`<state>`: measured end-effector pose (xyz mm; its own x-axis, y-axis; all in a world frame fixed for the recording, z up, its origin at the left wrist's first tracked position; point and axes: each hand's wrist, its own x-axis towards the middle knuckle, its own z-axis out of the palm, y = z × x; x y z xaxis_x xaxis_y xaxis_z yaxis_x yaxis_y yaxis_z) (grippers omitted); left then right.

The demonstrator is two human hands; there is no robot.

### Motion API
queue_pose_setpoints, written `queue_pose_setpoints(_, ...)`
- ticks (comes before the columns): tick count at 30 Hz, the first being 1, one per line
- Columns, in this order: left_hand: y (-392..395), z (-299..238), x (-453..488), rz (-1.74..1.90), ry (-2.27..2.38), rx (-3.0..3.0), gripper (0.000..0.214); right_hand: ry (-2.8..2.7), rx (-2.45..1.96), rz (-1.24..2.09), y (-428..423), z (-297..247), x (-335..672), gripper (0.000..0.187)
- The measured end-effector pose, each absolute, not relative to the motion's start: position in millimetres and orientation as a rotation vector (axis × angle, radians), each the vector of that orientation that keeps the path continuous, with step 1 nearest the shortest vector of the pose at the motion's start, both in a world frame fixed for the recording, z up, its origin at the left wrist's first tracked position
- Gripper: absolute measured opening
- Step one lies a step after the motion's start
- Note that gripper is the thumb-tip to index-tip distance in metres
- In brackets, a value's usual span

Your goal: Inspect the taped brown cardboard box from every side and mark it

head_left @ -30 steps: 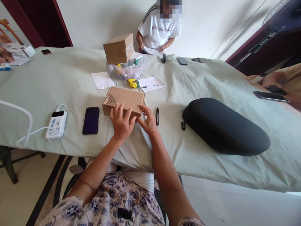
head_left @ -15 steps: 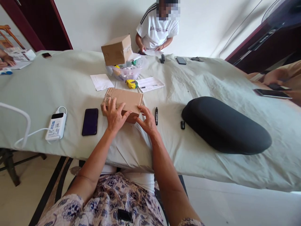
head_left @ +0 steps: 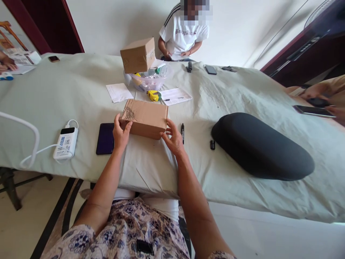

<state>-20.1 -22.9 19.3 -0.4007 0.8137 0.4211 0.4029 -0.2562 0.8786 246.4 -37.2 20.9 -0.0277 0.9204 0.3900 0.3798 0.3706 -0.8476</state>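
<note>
A small brown cardboard box [head_left: 148,117] stands on the cloth-covered table in front of me, dark scribbled lines on the left of its top. My left hand [head_left: 122,132] grips its left end, thumb on the front face. At the right end, my right hand [head_left: 173,136] holds the box between thumb and fingers; some fingertips are hidden behind it. Just right of that hand lies a black marker [head_left: 183,133], with its black cap [head_left: 212,145] apart from it. A dark phone [head_left: 105,139] lies left of the box, partly covered by my left hand.
Behind the box are a yellow tape measure [head_left: 153,95], paper sheets [head_left: 119,92] and a plastic basin [head_left: 149,85] with a larger box [head_left: 138,55] on it. A black padded seat [head_left: 261,145] lies right, a white power bank [head_left: 65,143] left. Other people sit around the table [head_left: 88,79].
My left hand has slid from the top of the box to its left end. My right hand has shifted onto the right end. The box's front face now shows more.
</note>
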Motion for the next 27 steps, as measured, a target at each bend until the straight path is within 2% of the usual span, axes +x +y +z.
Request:
queue_pose_setpoints(2, -20.7, 11.7, -22.7, 1.627, 1.670, 1.444, 0.065, -1.567, -1.290, 0.728, -34.1, 14.6, 246.6, 0.077)
queue_pose_setpoints(5, -18.5, 3.5, -24.0, 1.510, 1.730, 1.450, 0.054, -1.634, -1.411, 0.741, -31.4, 5.8, 245.6, 0.065)
queue_pose_setpoints(11, -20.0, -1.2, -17.6, 1.427, 1.892, 1.495, 0.055, -1.649, -1.495, 0.591, -33.4, 1.7, 239.0, 0.040)
queue_pose_setpoints(16, -25.2, 10.5, -14.1, 1.463, 1.945, 1.516, 0.052, -1.463, -1.436, 0.548, -35.0, 8.4, 235.4, 0.041)
queue_pose_setpoints(22, -33.0, 15.2, 5.4, 1.586, 1.933, 1.597, 0.073, -1.369, -1.395, 0.378, -36.5, 4.5, 228.2, 0.046)
queue_pose_setpoints(27, -39.8, 10.6, 27.8, 1.572, 1.912, 1.637, 0.103, -1.415, -1.485, 0.070, -40.0, -2.3, 214.6, 0.069)
